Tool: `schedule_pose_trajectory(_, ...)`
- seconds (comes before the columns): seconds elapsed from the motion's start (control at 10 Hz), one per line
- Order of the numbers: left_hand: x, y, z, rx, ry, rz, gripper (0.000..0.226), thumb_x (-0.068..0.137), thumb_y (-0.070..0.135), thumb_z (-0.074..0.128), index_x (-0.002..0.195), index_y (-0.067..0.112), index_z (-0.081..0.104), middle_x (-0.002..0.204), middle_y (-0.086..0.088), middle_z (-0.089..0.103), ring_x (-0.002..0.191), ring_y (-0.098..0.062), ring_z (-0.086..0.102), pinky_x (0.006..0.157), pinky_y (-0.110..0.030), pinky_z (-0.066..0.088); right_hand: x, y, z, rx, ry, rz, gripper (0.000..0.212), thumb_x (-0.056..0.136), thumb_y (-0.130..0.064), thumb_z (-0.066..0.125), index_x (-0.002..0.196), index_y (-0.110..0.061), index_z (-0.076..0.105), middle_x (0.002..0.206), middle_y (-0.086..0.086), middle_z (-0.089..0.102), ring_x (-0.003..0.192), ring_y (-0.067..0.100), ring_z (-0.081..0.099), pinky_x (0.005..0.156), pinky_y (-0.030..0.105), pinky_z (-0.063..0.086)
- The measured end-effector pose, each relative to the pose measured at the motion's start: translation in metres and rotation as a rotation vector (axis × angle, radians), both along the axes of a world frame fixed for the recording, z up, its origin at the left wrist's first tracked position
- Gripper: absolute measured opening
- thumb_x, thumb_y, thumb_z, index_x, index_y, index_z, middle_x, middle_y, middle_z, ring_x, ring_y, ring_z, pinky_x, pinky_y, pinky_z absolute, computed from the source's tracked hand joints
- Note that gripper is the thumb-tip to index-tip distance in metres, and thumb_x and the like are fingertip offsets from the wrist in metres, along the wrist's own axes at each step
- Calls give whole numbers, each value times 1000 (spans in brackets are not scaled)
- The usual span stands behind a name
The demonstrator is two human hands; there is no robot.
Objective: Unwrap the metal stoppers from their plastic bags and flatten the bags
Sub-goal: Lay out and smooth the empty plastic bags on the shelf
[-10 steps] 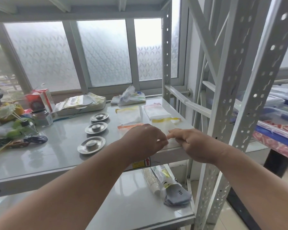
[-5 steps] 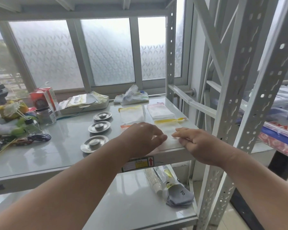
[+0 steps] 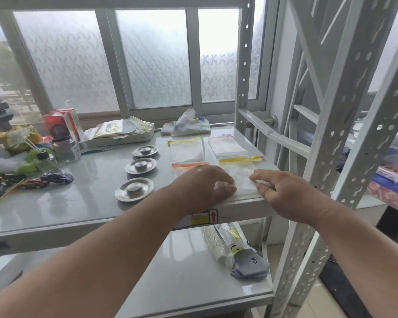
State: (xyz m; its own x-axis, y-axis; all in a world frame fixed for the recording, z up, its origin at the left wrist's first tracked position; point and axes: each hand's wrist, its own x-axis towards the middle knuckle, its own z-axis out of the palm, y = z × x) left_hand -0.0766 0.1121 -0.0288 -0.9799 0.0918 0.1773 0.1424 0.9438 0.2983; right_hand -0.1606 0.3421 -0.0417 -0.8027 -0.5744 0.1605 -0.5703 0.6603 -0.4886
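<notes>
Three round metal stoppers (image 3: pixel 145 151) (image 3: pixel 140 166) (image 3: pixel 134 189) lie bare in a row on the grey shelf (image 3: pixel 90 187). To their right lie flat plastic bags: a yellow-topped bag (image 3: pixel 186 150), a pink-topped bag (image 3: pixel 226 146), an orange-topped bag (image 3: pixel 186 166) partly under my left hand, and a second yellow-topped bag (image 3: pixel 238 168) at the shelf's front right corner. My left hand (image 3: pixel 205 187) and my right hand (image 3: pixel 278 191) both rest palm down on that last bag, fingertips pressing it against the shelf. Neither hand grips anything.
Perforated steel uprights (image 3: pixel 244 88) (image 3: pixel 345 134) frame the shelf on the right. A flat scale with packets (image 3: pixel 122 134), crumpled bags (image 3: pixel 189 125), a red box (image 3: pixel 62 125), a glass jar (image 3: pixel 66 149) and toys (image 3: pixel 55 179) crowd the back and left. Paper cups and a grey cloth (image 3: pixel 248 262) lie on the lower shelf.
My hands went from pinching the near yellow-topped bag's front edge to lying flat on it, fingers spread and slid slightly forward. The view drifted a little.
</notes>
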Motion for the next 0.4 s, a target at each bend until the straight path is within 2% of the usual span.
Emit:
schedule_pose_trajectory(0.1, 0, -2, -2, 14, -2, 14, 39, 107, 53, 60, 135, 32, 78, 146, 8, 72, 135, -18, 62, 117, -42, 47, 1, -1, 0, 10, 11, -8, 39, 105, -36, 53, 142, -34, 64, 157, -10, 56, 145, 22, 49, 117, 33, 33)
schedule_pose_trajectory(0.2, 1, -1, -1, 10, 3, 20, 44, 107, 54, 59, 140, 30, 76, 149, 7, 70, 137, -19, 62, 118, -42, 46, 4, -1, 1, 8, 12, -20, 38, 105, -36, 53, 140, -35, 65, 154, -8, 59, 140, 22, 53, 111, 33, 37)
schedule_pose_trajectory(0.3, 5, -3, 1, 15, 30, 25, 50, 109, 55, 57, 149, 28, 69, 156, 7, 66, 143, -17, 59, 121, -36, 42, 6, -2, 3, -24, -18, -28, 39, 105, -36, 53, 142, -35, 64, 155, -7, 58, 142, 22, 51, 108, 29, 35)
schedule_pose_trajectory(0.4, 18, -10, 11, 18, 140, 29, 55, 107, 60, 56, 154, 32, 63, 158, 11, 63, 146, -12, 56, 124, -37, 40, 16, -5, 8, -127, 20, -4, 41, 105, -35, 55, 145, -32, 61, 156, -8, 56, 147, 17, 46, 114, 29, 32)
